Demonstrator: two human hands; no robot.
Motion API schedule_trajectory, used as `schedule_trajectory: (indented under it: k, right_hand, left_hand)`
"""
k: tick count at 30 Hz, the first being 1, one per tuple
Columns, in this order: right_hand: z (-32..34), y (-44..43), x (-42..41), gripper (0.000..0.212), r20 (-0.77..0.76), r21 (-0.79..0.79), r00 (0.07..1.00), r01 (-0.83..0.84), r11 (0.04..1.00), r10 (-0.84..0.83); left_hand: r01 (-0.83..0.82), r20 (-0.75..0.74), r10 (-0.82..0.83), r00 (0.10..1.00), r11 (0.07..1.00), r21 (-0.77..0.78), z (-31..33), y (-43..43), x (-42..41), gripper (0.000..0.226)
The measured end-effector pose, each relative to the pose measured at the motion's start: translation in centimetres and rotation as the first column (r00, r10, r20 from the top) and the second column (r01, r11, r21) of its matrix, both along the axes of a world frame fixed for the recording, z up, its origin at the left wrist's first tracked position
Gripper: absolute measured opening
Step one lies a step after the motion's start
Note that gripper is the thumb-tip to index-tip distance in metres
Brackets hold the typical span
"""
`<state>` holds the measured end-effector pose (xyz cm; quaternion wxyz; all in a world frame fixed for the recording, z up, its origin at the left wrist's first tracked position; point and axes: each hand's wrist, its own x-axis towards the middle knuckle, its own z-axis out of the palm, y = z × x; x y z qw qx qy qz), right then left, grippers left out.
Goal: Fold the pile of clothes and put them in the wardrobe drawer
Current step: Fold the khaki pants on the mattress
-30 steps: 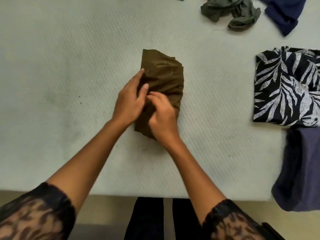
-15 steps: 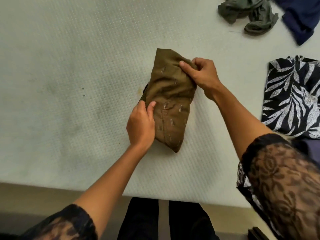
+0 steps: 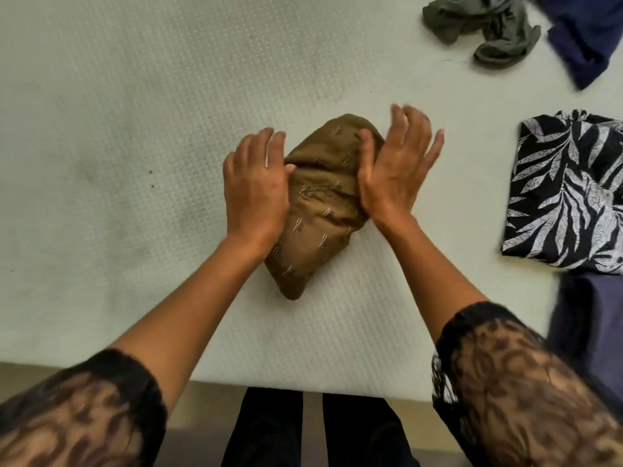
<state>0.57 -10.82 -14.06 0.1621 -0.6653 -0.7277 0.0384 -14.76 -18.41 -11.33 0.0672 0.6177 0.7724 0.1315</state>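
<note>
Grip released, left hand [image 3: 256, 187] and right hand [image 3: 397, 170] flank brown garment [image 3: 320, 214] flat-fingered on white mattress [image 3: 135, 112].

no readable text, labels, brands, numbers or signs on any fabric or surface

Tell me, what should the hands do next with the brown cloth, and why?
Probably scoop up the brown cloth and set it by the leaf-print cloth on the right. It looks fully folded, and the left hand and right hand rest flat against its two sides.
</note>
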Motion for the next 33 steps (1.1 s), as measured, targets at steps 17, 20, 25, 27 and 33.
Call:
schedule_trajectory:
  k: [17,20,25,27,33]
  right_hand:
    - [-2.8,-2.2,-0.6,0.064,0.137,-0.554,0.776,-0.455,0.697,0.616]
    - [-0.7,-2.1,-0.1,0.068,0.02,-0.54,0.799,-0.497,0.68,0.601]
    - [0.5,-4.9,4.2,0.084,0.101,-0.349,0.489,-0.799,0.491,0.867]
    - [-0.2,-5.9,5.8,0.087,0.217,-0.38,0.369,-0.821,0.426,0.904]
    - [-1.1,-6.4,5.7,0.064,0.269,-0.306,0.537,-0.739,0.6,0.799]
  left_hand:
    - [0.244,0.123,-0.21,0.97,0.834,-0.496,-5.0,-4.1,0.6,0.086]
    - [0.213,0.191,-0.137,0.972,0.858,-0.467,-3.5,-3.7,0.2,0.08]
    - [0.072,0.281,0.028,0.959,0.939,-0.338,-1.9,-1.4,-1.9,0.074]
    - [0.041,0.366,0.14,0.92,0.894,-0.445,-1.5,-0.2,-2.1,0.073]
    - [0.074,0.564,0.522,0.641,0.689,-0.721,-0.4,1.5,-1.6,0.072]
